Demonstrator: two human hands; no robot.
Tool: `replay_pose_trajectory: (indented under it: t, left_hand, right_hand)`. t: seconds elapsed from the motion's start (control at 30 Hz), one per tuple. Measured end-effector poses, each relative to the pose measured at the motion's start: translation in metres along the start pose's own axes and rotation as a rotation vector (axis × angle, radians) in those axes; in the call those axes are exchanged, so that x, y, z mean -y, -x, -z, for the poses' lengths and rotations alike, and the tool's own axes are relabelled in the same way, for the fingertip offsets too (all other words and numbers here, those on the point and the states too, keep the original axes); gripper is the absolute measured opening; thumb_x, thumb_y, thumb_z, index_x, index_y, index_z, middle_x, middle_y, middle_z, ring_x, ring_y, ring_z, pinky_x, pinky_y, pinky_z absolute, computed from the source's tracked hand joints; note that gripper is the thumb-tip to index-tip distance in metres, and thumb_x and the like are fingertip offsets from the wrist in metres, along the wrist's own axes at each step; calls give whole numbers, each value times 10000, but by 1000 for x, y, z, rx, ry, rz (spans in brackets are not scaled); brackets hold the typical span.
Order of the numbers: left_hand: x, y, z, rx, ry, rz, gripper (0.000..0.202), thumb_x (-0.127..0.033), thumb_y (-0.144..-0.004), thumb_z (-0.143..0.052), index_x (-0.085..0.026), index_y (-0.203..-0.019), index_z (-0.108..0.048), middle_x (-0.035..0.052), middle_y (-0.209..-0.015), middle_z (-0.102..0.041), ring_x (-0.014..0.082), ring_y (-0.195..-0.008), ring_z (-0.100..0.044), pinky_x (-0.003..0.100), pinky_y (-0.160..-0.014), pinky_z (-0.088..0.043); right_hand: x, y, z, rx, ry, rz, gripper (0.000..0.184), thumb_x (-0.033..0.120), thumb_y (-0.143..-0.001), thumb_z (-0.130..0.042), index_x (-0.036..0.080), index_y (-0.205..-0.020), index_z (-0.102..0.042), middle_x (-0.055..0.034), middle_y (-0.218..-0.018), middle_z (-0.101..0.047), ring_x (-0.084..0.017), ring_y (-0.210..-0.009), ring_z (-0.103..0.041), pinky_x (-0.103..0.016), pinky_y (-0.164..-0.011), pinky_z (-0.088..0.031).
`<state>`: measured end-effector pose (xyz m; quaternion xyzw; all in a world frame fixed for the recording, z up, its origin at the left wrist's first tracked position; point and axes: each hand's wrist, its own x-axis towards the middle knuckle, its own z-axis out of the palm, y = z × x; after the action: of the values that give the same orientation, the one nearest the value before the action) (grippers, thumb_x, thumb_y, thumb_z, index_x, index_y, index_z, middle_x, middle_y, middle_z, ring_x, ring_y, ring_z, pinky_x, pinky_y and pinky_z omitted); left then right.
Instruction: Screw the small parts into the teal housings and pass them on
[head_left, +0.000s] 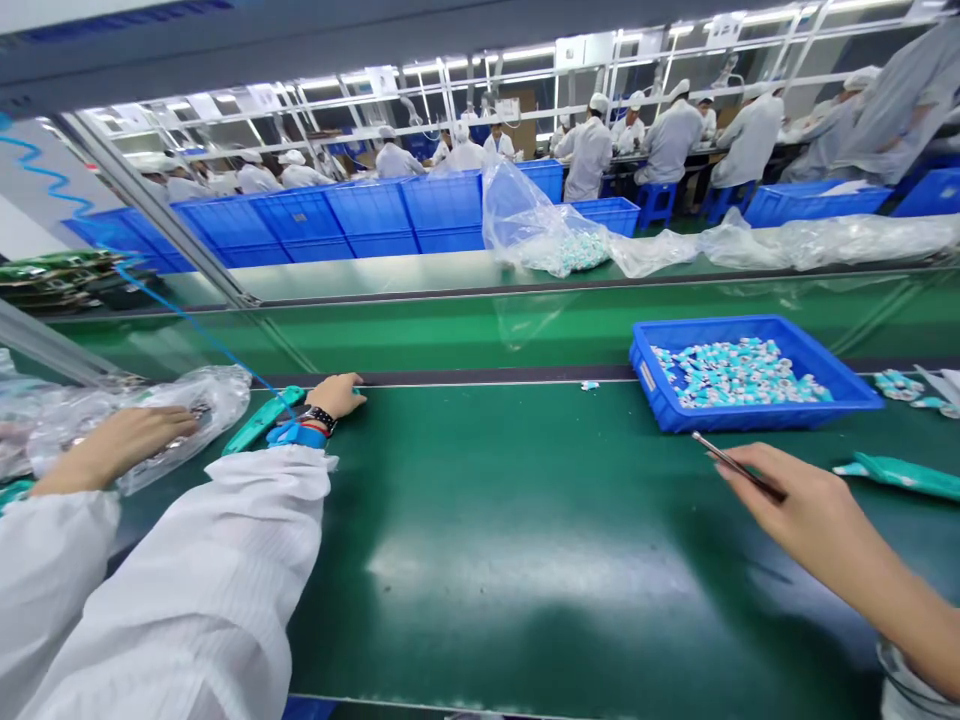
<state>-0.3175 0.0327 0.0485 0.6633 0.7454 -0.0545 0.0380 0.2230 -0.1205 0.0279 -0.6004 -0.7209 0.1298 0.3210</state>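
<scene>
My left hand [337, 394] lies at the far edge of the green work mat [480, 520], fingers stretched loosely over the black rail and holding nothing. A blue wrist strap [297, 434] with a coiled blue cord sits on that wrist, next to a teal packet [259, 422]. My right hand [795, 500] hovers over the mat at the right and pinches thin metal tweezers [731, 464], tips pointing up-left toward a blue tray [847, 385] of small white-and-teal parts. One loose part [589, 385] lies by the rail.
At the far left a co-worker's hand [112, 443] rests on a clear plastic bag [187, 405]. Teal packets [900, 474] lie at the right. Beyond the green conveyor [450, 330] are a bag of parts [555, 245], blue crates [360, 220] and workers in white.
</scene>
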Motion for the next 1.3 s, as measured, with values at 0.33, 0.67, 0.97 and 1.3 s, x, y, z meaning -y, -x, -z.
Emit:
replay_pose_trajectory:
  t: [0.33,0.67,0.97,1.3]
  left_hand:
    - [-164,51,-1,107,66,-368,398,-539,-766,-514,-173,-896,-601,80,-925,-660,228,-834,-601,271,-645,-383]
    - [-298,99,-28,127,323,-711,325,-429,-836,-431,-178,-835,-638,76,-847,-659,212,-777,-608,282,-665,-416]
    - [-333,106,-33,86,289,-720,393,-417,-853,-354,-149,-796,-636,104,-837,-654,267,-836,-630,339,-707,-453]
    - [-340,114,-31,57,260,-751,339,-421,-828,-438,-152,-828,-644,83,-828,-649,280,-849,-632,350,-705,-459]
  right_hand:
    - [88,-6,-26,125,-927,-186,289,427,-811,-611,178,-722,-495,49,-564,-372,-69,-486,-330,-218,-448,-273]
    - [111,-20,-37,-82,-1398,-31,453,544,-837,-522,196,-581,-386,81,-452,-186,-54,-377,-187,-194,-381,-192]
    - [98,-27,-42,-312,-1210,-138,553,669,-848,-366,203,-573,-249,87,-454,-133,-48,-354,-122,-189,-354,-144]
    - [98,-27,-47,-391,-1112,-173,521,611,-890,-339,205,-573,-259,77,-457,-132,-58,-361,-134,-203,-367,-149]
